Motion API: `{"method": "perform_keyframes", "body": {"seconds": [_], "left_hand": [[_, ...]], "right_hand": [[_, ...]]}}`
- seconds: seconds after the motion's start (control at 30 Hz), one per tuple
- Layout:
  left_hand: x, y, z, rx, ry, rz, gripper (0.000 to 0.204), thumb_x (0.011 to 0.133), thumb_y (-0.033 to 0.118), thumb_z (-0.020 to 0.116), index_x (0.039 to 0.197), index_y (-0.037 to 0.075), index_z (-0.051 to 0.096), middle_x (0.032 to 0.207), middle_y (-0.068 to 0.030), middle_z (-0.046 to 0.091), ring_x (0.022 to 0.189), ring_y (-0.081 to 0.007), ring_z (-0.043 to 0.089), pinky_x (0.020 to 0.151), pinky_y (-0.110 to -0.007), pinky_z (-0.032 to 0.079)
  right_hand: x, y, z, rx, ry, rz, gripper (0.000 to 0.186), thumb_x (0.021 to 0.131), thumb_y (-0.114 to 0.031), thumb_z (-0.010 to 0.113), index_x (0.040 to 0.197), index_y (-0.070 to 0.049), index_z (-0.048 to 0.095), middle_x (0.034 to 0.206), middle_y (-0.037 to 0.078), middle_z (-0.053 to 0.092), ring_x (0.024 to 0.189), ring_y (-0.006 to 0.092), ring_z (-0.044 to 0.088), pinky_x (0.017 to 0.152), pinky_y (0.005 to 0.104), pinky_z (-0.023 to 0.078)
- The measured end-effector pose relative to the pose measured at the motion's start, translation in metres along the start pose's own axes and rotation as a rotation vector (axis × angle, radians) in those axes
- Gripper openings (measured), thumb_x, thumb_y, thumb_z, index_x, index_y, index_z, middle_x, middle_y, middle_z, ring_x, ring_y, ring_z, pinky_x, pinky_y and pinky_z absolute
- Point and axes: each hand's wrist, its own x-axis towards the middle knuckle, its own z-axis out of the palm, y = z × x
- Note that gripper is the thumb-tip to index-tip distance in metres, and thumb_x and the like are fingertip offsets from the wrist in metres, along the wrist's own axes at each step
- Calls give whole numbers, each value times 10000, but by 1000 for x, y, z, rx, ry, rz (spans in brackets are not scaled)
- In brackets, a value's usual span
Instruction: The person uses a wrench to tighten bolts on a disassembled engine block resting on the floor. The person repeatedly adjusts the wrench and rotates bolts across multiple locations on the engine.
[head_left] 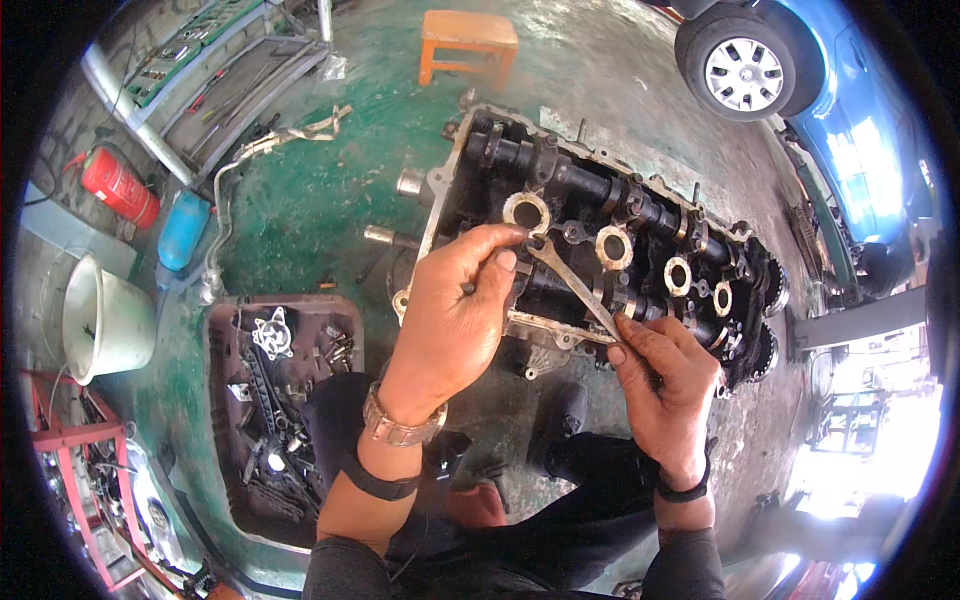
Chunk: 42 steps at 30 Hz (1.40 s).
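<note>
My right hand [668, 375] grips the shank of a combination wrench [575, 282], which slants up and left over an engine cylinder head [485, 190]. The wrench's open jaw lies beside one of the pale round spark plug well rings [526, 212]. My left hand [465, 300] is closed above the near edge of the head, its index fingertip at the wrench's jaw and its thumb just below. What its fingers pinch, if anything, is hidden. Dark camshafts [590, 187] run along the head, with toothed sprockets [775, 290] at its right end.
A brown tray [215, 400] of loose engine parts sits at the left. Behind it are a white bucket [125, 325], a blue cylinder [183, 230] and a red fire extinguisher [120, 187]. An orange stool [468, 45] stands at the far side; a blue car [850, 120] is at upper right.
</note>
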Motion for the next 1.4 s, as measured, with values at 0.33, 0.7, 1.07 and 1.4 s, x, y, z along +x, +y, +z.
{"method": "perform_keyframes", "body": {"seconds": [0.33, 0.7, 1.07, 1.4], "left_hand": [[0, -7, 0, 19, 4, 52, 247, 984, 202, 540, 1113, 20, 646, 665, 50, 494, 580, -29, 432, 511, -207, 340], [0, -5, -1, 0, -14, 59, 276, 984, 234, 544, 1122, 9, 624, 655, 47, 498, 559, -30, 425, 495, -207, 325], [-2, -4, 1, -34, -5, -17, 295, 987, 203, 529, 1161, -25, 600, 620, 34, 495, 520, -41, 423, 471, -209, 325], [0, -8, 0, 78, 17, 75, 272, 986, 197, 532, 1150, 1, 623, 650, 42, 506, 551, -38, 441, 496, -210, 344]], "right_hand": [[-3, -5, 2, 9, -7, -6, 239, 796, 6, 705, 1032, 28, 674, 838, 163, 641, 658, 275, 642, 587, 305, 504], [8, 8, 6, -94, 83, -3, 230, 794, 5, 690, 1023, -22, 692, 797, 139, 616, 632, 269, 609, 579, 328, 484], [42, 23, 0, -149, 202, -81, 225, 774, 64, 657, 995, 33, 677, 891, 131, 609, 808, 235, 603, 734, 284, 468], [15, 19, -1, -48, 151, 0, 187, 814, 23, 648, 996, -2, 680, 828, 136, 606, 702, 245, 598, 635, 309, 469]]}}
